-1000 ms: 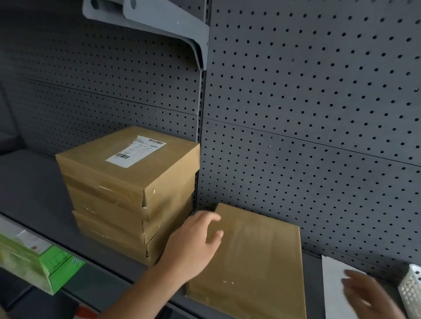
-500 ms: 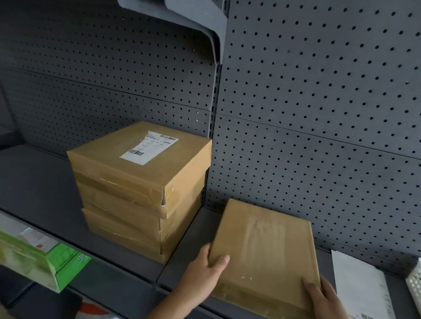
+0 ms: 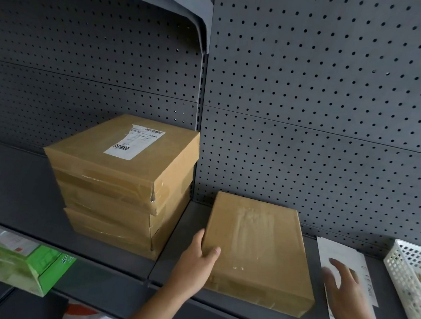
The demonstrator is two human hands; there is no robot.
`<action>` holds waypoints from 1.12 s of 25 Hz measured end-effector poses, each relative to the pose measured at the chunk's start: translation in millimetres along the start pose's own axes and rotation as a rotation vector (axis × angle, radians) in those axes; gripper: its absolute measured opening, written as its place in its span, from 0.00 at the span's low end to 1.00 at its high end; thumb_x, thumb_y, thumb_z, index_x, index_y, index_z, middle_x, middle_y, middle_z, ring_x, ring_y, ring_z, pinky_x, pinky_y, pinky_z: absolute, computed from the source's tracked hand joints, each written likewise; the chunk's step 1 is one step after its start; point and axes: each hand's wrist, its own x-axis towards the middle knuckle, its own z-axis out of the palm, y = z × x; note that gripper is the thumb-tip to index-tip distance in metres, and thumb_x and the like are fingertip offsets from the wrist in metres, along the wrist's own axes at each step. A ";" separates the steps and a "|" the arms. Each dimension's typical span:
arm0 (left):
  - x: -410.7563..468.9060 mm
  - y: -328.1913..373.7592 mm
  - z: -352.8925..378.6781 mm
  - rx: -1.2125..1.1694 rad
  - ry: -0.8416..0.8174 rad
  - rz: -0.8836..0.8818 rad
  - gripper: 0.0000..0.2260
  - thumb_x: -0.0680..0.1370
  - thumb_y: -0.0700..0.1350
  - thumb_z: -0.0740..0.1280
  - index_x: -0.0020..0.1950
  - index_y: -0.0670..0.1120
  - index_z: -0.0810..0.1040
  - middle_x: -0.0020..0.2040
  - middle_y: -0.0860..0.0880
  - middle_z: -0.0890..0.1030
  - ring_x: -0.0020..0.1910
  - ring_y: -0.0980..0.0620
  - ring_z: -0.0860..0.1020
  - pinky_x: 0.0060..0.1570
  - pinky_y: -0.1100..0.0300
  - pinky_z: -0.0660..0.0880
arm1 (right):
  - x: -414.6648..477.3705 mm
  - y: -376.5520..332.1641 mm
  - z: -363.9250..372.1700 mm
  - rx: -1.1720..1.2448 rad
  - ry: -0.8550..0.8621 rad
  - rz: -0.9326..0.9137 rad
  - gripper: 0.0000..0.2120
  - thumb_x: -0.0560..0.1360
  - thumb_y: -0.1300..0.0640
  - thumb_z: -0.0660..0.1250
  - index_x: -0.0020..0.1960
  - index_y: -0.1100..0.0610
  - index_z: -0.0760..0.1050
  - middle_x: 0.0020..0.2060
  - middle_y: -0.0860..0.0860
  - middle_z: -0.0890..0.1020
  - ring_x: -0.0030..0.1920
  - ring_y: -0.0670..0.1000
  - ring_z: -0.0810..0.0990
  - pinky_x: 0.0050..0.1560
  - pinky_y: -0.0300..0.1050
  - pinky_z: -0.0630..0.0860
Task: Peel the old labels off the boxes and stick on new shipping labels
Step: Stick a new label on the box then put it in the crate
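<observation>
Holding a flat brown box (image 3: 259, 252) on the grey shelf (image 3: 6, 184), label sheet alongside.

Far left, below shelf level, a green carton (image 3: 11, 263); next, on the shelf, a stack of brown boxes (image 3: 121, 202) with a white barcode label (image 3: 134, 142) stuck on the topmost. Just right of the stack, left hand (image 3: 195, 259) gripping the flat box's left edge, thumb on its plain, faintly marked top face. Further right, right hand (image 3: 344, 287), blurred, fingers spread and loose, holding nothing, over a white label sheet (image 3: 345, 254); contact with the paper impossible to tell. Far right, a white mesh basket (image 3: 415, 279).
</observation>
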 end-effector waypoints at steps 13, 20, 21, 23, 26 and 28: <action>1.9 8.4 26.1 0.685 0.242 0.519 0.19 0.84 0.40 0.57 0.73 0.54 0.71 0.79 0.55 0.60 0.80 0.58 0.50 0.78 0.58 0.51 | 9.7 74.0 -4.9 -0.435 0.078 -0.104 0.09 0.75 0.56 0.69 0.56 0.50 0.82 0.44 0.49 0.76 0.51 0.58 0.75 0.48 0.53 0.74; -2.8 26.7 43.2 0.634 0.207 0.642 0.16 0.83 0.43 0.59 0.69 0.53 0.75 0.74 0.59 0.68 0.65 0.60 0.74 0.62 0.65 0.71 | 6.6 69.5 -12.3 -0.374 0.083 -0.187 0.18 0.74 0.69 0.67 0.37 0.46 0.71 0.38 0.45 0.71 0.37 0.51 0.71 0.37 0.48 0.72; -3.2 29.2 47.2 0.624 0.181 0.660 0.15 0.83 0.44 0.59 0.68 0.54 0.75 0.73 0.60 0.69 0.62 0.60 0.75 0.57 0.67 0.71 | 7.7 63.2 -17.6 -0.323 0.093 -0.196 0.18 0.75 0.69 0.66 0.37 0.46 0.70 0.39 0.45 0.71 0.37 0.51 0.73 0.37 0.49 0.73; -3.7 36.8 57.2 0.578 0.097 0.705 0.14 0.84 0.47 0.58 0.68 0.54 0.75 0.71 0.62 0.70 0.63 0.62 0.73 0.59 0.68 0.71 | 10.1 40.6 -35.1 -0.216 0.113 -0.272 0.12 0.77 0.67 0.65 0.42 0.50 0.74 0.42 0.47 0.72 0.38 0.49 0.75 0.40 0.47 0.74; -5.9 55.3 76.2 0.472 -0.069 0.722 0.16 0.84 0.52 0.60 0.71 0.54 0.73 0.71 0.61 0.72 0.68 0.65 0.69 0.68 0.66 0.67 | 16.6 -3.1 -67.2 -0.119 0.168 -0.412 0.05 0.78 0.64 0.66 0.49 0.56 0.78 0.46 0.48 0.74 0.42 0.48 0.75 0.45 0.41 0.70; -4.0 69.5 89.2 0.400 -0.195 0.665 0.21 0.82 0.58 0.61 0.74 0.54 0.69 0.71 0.60 0.72 0.67 0.65 0.69 0.68 0.67 0.66 | 18.1 -29.3 -82.3 -0.067 0.174 -0.485 0.06 0.78 0.64 0.67 0.51 0.55 0.79 0.47 0.46 0.75 0.44 0.43 0.77 0.45 0.33 0.71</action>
